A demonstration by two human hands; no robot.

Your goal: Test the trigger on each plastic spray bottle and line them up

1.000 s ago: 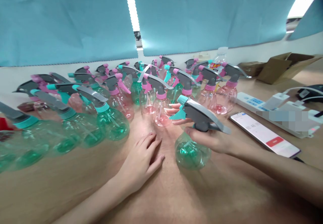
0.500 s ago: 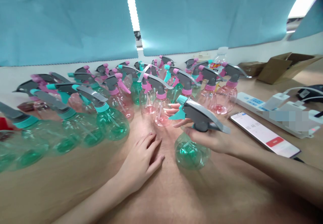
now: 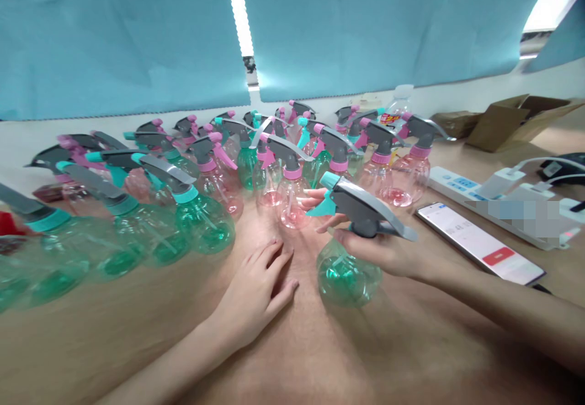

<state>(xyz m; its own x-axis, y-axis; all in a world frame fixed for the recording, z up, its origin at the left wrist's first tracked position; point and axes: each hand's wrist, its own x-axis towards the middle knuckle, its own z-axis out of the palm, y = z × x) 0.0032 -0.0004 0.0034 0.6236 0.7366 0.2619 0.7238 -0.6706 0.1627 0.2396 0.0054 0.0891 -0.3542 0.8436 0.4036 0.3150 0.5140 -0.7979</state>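
One green bottle (image 3: pixel 350 277) is held at the middle of the frame, a little right of centre, its base on the table (image 3: pixel 137 344). The right hand (image 3: pixel 388 253) is wrapped around its neck just under the grey sprayer (image 3: pixel 365 213), with fingers reaching toward the teal trigger; the bottle's round body hangs below and left of that hand. The left hand (image 3: pixel 256 292) is laid flat and relaxed on the table, grasping nothing, just left of the bottle without touching it. Behind both hands, across the upper left and centre, well over twenty more spray bottles (image 3: pixel 205 216) are crowded, green and pink; an exact count cannot be made. All appear empty. At the right, one phone (image 3: pixel 479 243) is seen lying screen up, one power strip (image 3: pixel 498 207) beyond it, and one cardboard box (image 3: pixel 516 119) at the upper right.
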